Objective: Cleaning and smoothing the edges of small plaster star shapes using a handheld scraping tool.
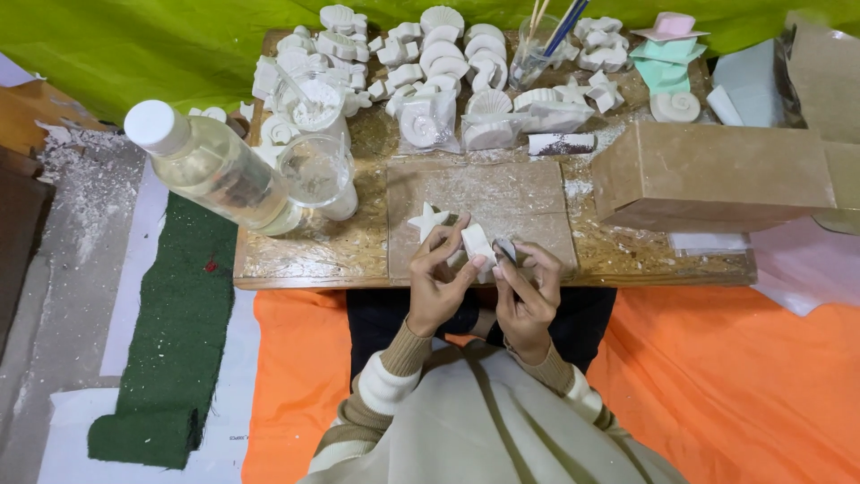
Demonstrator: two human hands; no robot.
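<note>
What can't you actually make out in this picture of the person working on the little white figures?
- White piece, head view: shape mostly hidden by the left hand.
- Small tool in the right hand: too small to identify.
- Cardboard box: contents hidden by its flap.
- Back shells: details too small.

Matt white plaster piece (477,244), chipboard table (313,255)

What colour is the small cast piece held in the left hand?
White, seen in the head view: the cast piece held by the left hand.

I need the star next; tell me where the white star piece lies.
The white star piece lies on the brown board, just above the left hand.
</note>
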